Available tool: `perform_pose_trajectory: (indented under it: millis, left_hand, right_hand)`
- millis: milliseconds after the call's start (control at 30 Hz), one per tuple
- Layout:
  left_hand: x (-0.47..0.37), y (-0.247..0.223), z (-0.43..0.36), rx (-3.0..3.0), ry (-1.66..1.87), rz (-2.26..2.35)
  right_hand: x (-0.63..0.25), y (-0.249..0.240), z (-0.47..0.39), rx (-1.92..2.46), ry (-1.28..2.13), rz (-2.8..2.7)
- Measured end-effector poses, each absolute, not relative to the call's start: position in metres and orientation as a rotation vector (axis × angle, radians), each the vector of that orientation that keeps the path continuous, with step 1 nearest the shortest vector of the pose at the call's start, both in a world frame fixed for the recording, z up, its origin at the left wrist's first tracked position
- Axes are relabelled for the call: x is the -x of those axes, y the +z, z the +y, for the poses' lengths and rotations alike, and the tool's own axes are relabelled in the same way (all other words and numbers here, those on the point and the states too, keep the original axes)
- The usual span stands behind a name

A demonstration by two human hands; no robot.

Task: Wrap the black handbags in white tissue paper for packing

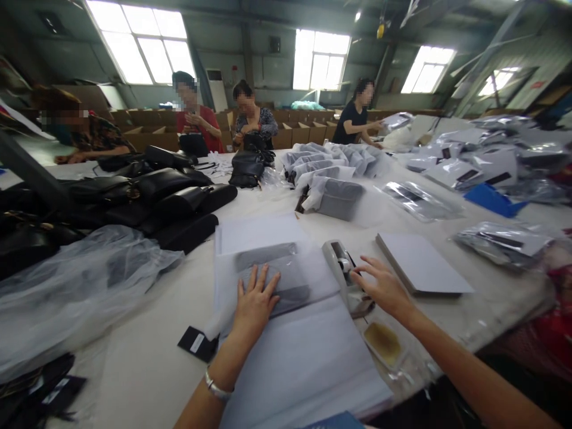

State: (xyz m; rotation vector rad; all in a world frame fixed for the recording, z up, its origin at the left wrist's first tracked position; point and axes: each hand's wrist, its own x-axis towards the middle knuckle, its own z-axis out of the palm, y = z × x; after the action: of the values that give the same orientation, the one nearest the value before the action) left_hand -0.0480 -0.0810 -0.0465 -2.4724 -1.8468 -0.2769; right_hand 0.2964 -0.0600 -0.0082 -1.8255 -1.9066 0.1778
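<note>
A dark flat item wrapped in thin white paper [292, 277] lies on a stack of white sheets [304, 357]. My left hand [257, 298] rests flat on the wrapped item with its fingers spread. At the right, my right hand [384, 286] reaches to a grey tape dispenser [335, 256], its fingers apart at the dispenser's near right side. Whether the fingertips touch the tape is too small to tell. A black tag with a white label [196, 344] lies left of the sheets.
Black bags [152, 185] pile up at the left beside clear plastic [98, 268]. White boards [422, 262] and a dish [384, 342] are at the right. Wrapped bags [335, 196] and plastic-packed items [504, 241] lie farther off. Several people stand across the table [134, 345].
</note>
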Motion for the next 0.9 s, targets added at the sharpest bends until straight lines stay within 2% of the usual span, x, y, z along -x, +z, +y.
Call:
perform_pose_trajectory:
  millis: [200, 467, 700, 800, 900]
  left_hand:
    - [0.048, -0.043, -0.083, 2.479, -0.261, -1.838]
    - [0.049, -0.045, -0.084, 2.477, -0.274, -1.828]
    - [0.049, -0.043, -0.084, 2.483, -0.267, -1.837]
    - [0.049, -0.043, -0.084, 2.487, -0.275, -1.839]
    - [0.049, -0.043, -0.084, 2.496, -0.298, -1.840]
  right_hand:
    - [-0.291, -0.035, -0.099, 1.768, 0.769, -1.381]
    - [-0.277, -0.012, -0.138, 1.555, 0.766, -1.065]
    - [-0.288, -0.026, -0.165, 1.645, 1.195, -0.836]
    - [-0.303, -0.033, -0.154, 1.784, 1.090, -1.139]
    - [-0.324, -0.026, -0.142, 1.945, 0.663, -1.641]
